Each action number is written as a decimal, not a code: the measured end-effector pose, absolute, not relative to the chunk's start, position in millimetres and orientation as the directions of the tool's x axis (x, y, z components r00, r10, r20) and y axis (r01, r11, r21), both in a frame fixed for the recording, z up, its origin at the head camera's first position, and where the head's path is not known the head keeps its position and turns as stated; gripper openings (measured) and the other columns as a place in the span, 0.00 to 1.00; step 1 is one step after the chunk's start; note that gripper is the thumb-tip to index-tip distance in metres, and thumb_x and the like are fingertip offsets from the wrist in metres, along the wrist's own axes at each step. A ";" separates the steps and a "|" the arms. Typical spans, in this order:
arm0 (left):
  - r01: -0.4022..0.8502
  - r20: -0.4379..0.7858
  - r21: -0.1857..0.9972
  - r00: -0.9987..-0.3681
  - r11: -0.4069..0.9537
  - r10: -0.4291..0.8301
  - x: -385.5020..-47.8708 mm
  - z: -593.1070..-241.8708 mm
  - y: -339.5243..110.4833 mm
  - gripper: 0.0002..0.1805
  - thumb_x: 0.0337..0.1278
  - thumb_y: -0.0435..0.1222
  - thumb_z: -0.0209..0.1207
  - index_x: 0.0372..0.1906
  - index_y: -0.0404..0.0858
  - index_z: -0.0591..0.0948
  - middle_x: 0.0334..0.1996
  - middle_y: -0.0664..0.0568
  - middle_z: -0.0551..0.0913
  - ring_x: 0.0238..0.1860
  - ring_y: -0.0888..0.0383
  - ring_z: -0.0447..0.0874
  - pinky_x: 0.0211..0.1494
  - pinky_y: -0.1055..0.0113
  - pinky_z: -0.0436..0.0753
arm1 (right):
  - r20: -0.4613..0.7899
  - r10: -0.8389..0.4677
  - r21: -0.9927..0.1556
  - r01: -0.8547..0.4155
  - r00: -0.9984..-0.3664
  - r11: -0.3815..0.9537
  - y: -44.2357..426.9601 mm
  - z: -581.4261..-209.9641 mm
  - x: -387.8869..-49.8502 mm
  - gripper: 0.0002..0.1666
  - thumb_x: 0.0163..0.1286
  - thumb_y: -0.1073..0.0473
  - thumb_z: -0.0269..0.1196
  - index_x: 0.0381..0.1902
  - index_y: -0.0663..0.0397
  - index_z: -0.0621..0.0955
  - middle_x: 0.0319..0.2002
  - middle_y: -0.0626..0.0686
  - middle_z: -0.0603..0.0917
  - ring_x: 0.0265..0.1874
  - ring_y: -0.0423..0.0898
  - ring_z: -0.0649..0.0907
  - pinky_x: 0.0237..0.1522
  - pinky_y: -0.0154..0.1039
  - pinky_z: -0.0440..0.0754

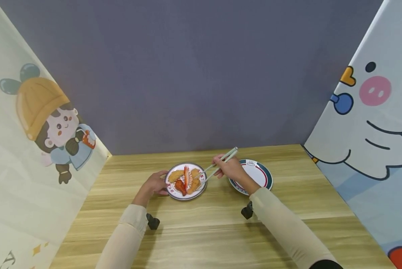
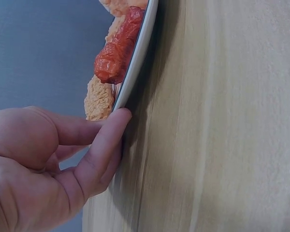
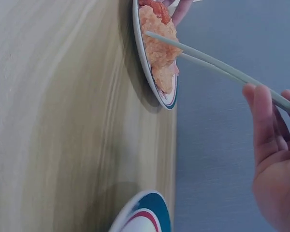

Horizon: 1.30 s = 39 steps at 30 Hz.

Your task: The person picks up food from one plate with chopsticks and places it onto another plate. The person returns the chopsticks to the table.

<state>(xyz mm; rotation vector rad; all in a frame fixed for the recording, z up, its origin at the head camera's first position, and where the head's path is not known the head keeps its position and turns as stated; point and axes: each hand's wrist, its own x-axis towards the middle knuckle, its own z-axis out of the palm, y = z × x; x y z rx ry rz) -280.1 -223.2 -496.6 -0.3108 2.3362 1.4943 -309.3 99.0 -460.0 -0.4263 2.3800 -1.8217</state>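
Observation:
My left hand [image 1: 156,184] pinches the left rim of a white plate [image 1: 179,197] with a dark edge, thumb and fingers on either side of it. On that plate lie golden fried pieces [image 1: 176,176], a red-brown glazed drumstick-like piece [image 1: 180,186] and a long red-and-white shrimp-like piece [image 1: 186,175]. My right hand [image 1: 230,167] holds a pair of pale green chopsticks [image 1: 221,160]. Their tips reach the fried piece [image 3: 157,46] on the plate's right side; whether they squeeze it I cannot tell. Just behind the right hand sits a second plate [image 1: 266,175] with a green rim and red ring, partly hidden by the forearm.
Both plates stand on a wood-grain table [image 1: 201,231]. A grey-blue wall [image 1: 201,74] rises at its far edge. Cartoon-printed panels flank it, a child figure [image 1: 63,127] on the left and a pig-nosed figure [image 1: 375,123] on the right.

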 end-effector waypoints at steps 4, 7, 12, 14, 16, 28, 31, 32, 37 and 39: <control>-0.355 -0.397 0.832 -0.918 0.427 0.010 -280.5 -498.4 -222.7 0.39 0.61 0.18 0.54 0.78 0.37 0.63 0.57 0.27 0.77 0.29 0.55 0.84 0.34 0.61 0.94 | 0.072 -0.242 -0.971 -0.123 -0.968 0.203 99.5 -466.4 -311.6 0.23 0.79 0.53 0.57 0.45 0.74 0.82 0.36 0.71 0.88 0.19 0.46 0.89 0.23 0.43 0.93; -0.358 -0.398 0.830 -0.917 0.428 0.006 -280.8 -498.6 -222.9 0.39 0.61 0.18 0.54 0.78 0.37 0.62 0.58 0.27 0.76 0.29 0.55 0.84 0.34 0.61 0.95 | 0.068 -0.208 -0.977 -0.107 -0.976 0.186 100.0 -471.2 -313.5 0.24 0.78 0.53 0.57 0.45 0.76 0.82 0.33 0.70 0.88 0.18 0.45 0.88 0.23 0.43 0.93; -0.360 -0.397 0.820 -0.918 0.445 -0.012 -280.4 -498.2 -222.2 0.40 0.60 0.18 0.53 0.78 0.38 0.63 0.58 0.27 0.76 0.29 0.55 0.84 0.34 0.61 0.95 | 0.050 -0.168 -0.989 -0.073 -0.984 0.128 101.7 -477.5 -313.1 0.25 0.78 0.53 0.57 0.46 0.77 0.82 0.41 0.74 0.86 0.18 0.44 0.88 0.23 0.43 0.93; -0.358 -0.395 0.818 -0.919 0.451 -0.013 -280.2 -498.6 -221.5 0.40 0.61 0.18 0.53 0.78 0.39 0.63 0.59 0.27 0.76 0.29 0.55 0.84 0.34 0.61 0.95 | 0.047 -0.153 -0.992 -0.065 -0.987 0.109 102.7 -479.5 -312.4 0.25 0.78 0.53 0.57 0.46 0.78 0.82 0.42 0.75 0.86 0.17 0.43 0.88 0.23 0.42 0.93; -0.360 -0.395 0.817 -0.919 0.450 -0.016 -280.5 -498.6 -221.7 0.39 0.61 0.18 0.54 0.78 0.39 0.63 0.59 0.27 0.76 0.30 0.55 0.84 0.34 0.61 0.95 | 0.054 -0.140 -0.993 -0.068 -0.989 0.098 102.4 -480.6 -312.2 0.26 0.78 0.53 0.57 0.46 0.78 0.81 0.41 0.76 0.86 0.17 0.43 0.88 0.22 0.42 0.93; -0.357 -0.390 0.814 -0.921 0.458 -0.025 -279.2 -495.9 -221.6 0.39 0.61 0.18 0.54 0.78 0.39 0.63 0.62 0.25 0.74 0.30 0.55 0.84 0.34 0.62 0.94 | 0.076 -0.057 -0.994 -0.080 -0.995 0.070 106.7 -482.7 -306.7 0.24 0.78 0.52 0.57 0.43 0.73 0.84 0.40 0.74 0.87 0.16 0.42 0.87 0.22 0.42 0.92; -0.358 -0.392 0.813 -0.920 0.459 -0.024 -279.0 -494.7 -221.4 0.39 0.62 0.18 0.54 0.78 0.39 0.63 0.63 0.25 0.73 0.31 0.55 0.84 0.34 0.61 0.95 | 0.063 -0.049 -0.997 -0.064 -0.997 0.034 109.3 -483.6 -308.7 0.24 0.78 0.53 0.57 0.44 0.74 0.83 0.39 0.72 0.88 0.16 0.42 0.88 0.23 0.41 0.92; -0.359 -0.392 0.813 -0.920 0.459 -0.025 -278.9 -494.6 -221.5 0.39 0.62 0.18 0.54 0.78 0.39 0.63 0.63 0.25 0.73 0.31 0.55 0.84 0.34 0.61 0.95 | 0.056 -0.046 -0.998 -0.057 -0.997 0.016 109.8 -483.5 -309.0 0.24 0.78 0.54 0.57 0.45 0.75 0.83 0.38 0.72 0.88 0.17 0.43 0.88 0.22 0.42 0.92; -0.356 -0.391 0.811 -0.920 0.465 -0.023 -279.0 -495.6 -221.3 0.38 0.63 0.18 0.53 0.78 0.39 0.63 0.63 0.25 0.73 0.32 0.55 0.84 0.35 0.61 0.95 | 0.014 -0.043 -1.000 -0.014 -0.999 -0.019 113.2 -478.6 -309.1 0.25 0.79 0.55 0.56 0.48 0.79 0.81 0.29 0.59 0.90 0.17 0.43 0.88 0.23 0.40 0.92; -0.354 -0.388 0.812 -0.921 0.464 -0.024 -278.8 -496.4 -221.5 0.39 0.62 0.18 0.53 0.78 0.39 0.63 0.63 0.26 0.74 0.32 0.55 0.84 0.35 0.61 0.95 | 0.009 -0.049 -1.000 -0.009 -0.999 -0.020 113.9 -468.3 -302.7 0.23 0.79 0.57 0.55 0.48 0.79 0.80 0.28 0.54 0.89 0.17 0.43 0.88 0.23 0.39 0.92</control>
